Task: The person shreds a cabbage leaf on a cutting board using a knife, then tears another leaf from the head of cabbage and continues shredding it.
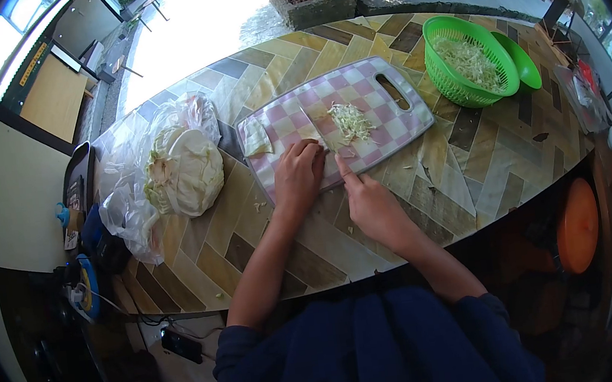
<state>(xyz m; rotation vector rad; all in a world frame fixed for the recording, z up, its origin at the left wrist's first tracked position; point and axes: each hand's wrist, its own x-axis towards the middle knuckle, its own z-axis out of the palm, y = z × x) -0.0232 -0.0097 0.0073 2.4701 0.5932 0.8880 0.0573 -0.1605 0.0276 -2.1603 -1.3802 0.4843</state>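
Observation:
A pink-and-white checkered cutting board (pixel 396 128) lies at an angle on the table. Over its near edge, my right hand (pixel 376 210) is closed round the handle of a knife (pixel 310 122), index finger stretched forward. Left of the blade, my left hand (pixel 300 173) presses bent fingers onto a pale cabbage piece (pixel 314 144), mostly hidden beneath them. Shredded cabbage (pixel 351 123) forms a small pile right of the blade. Another cabbage piece (pixel 255 136) rests at the board's left end.
On the left, a large cabbage (pixel 192 174) sits on a crumpled plastic bag (pixel 127 210). A green colander (pixel 437 76) with shredded cabbage stands at the right, beside a green bowl (pixel 519 57). An orange stool seat (pixel 577 226) shows below the table (pixel 426 201).

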